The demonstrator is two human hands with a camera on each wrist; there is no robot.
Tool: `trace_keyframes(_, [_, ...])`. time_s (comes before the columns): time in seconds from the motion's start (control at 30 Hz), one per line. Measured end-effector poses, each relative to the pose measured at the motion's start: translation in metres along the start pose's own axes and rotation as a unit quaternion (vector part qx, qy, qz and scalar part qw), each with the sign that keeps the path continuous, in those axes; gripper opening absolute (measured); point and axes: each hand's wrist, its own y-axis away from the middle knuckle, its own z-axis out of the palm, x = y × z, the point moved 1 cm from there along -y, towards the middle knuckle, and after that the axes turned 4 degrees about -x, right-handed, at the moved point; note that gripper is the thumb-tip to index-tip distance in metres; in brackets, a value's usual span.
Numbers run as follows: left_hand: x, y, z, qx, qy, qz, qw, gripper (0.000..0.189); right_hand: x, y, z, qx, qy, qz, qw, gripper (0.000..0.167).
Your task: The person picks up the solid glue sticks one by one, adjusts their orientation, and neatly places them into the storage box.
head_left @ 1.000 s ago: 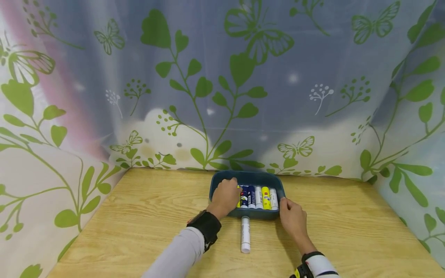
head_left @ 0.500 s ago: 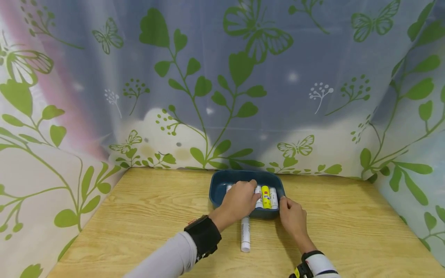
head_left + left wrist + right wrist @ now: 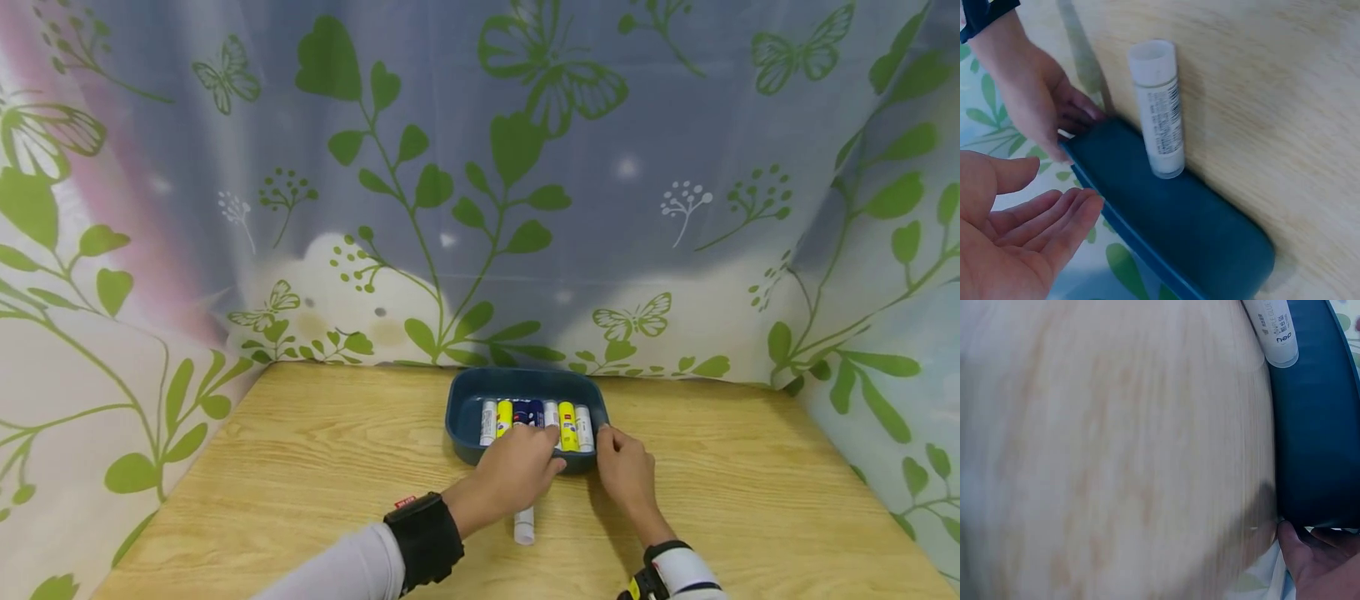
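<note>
A dark blue plastic box [image 3: 467,421] near the back of the table holds a row of white, yellow and dark blue glue sticks [image 3: 567,427]. My left hand [image 3: 517,468] hovers at the box's front side, overlapping some of the sticks; in the left wrist view its fingers [image 3: 1063,231] are loosely extended with nothing between them. With thumb and fingers my right hand [image 3: 628,473] grips the box's right end. One white glue stick [image 3: 1161,119] lies on the table just in front of the box, partly hidden by my left hand in the head view.
The wooden table [image 3: 337,467] extends to both sides of the box. Behind it and along the sides hangs a curtain [image 3: 630,167] printed with green leaves and butterflies.
My left hand has moved rightward across the sticks from the box's left end, then back toward the front rim, uncovering the leftmost sticks. The right hand keeps its hold on the box.
</note>
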Motion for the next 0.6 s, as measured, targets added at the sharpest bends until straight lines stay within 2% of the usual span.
trace_keyframes(0.23, [-0.004,0.008,0.011,-0.029,-0.038,-0.037,0.9982,0.024,-0.002,0.000,0.001,0.012,0.001,-0.009,0.9999,0.043])
trace_keyframes(0.47, [-0.009,0.015,0.024,-0.091,0.001,-0.089,0.9919,0.031,-0.002,0.000,0.001,0.010,0.000,-0.009,0.9999,0.041])
trace_keyframes(0.6, [-0.009,0.017,0.027,-0.102,-0.004,-0.096,0.9901,0.034,-0.001,0.001,0.001,0.009,0.001,-0.007,0.9999,0.042])
